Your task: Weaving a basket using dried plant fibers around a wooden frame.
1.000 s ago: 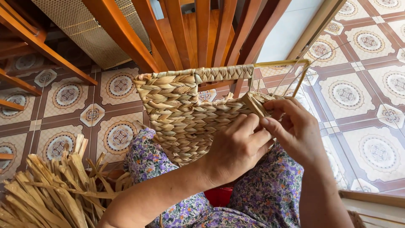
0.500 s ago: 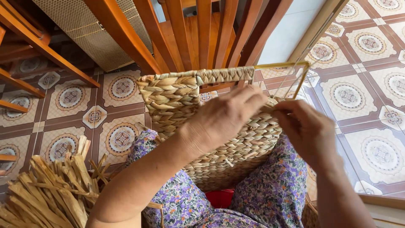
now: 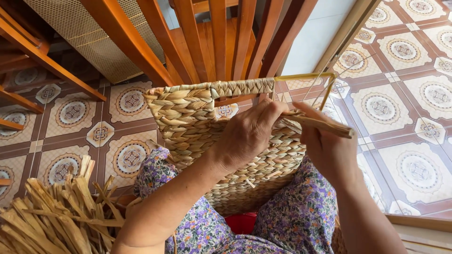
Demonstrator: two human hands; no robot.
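Left hand [image 3: 247, 134] pressed on the half-woven basket [image 3: 212, 141] on the lap, right hand [image 3: 325, 146] pinching a straw strand [image 3: 320, 124] pulled taut by the wire frame [image 3: 306, 76]; likely to snap or loosen the weave if tugged unevenly.

Two bare forearms enter from the 6 o'clock edge, ending in the left hand [image 3: 249, 134] toward the centre and the right hand [image 3: 329, 150] toward 3 o'clock. Neither wrist carries a watch, band or sleeve cuff, and the fingers seem to be without rings, though several are hidden. Below, from 7 to 5 o'clock, the lap is covered by a purple floral garment [image 3: 292, 221] printed with small pale and green flowers, its cloth gathered in soft folds.
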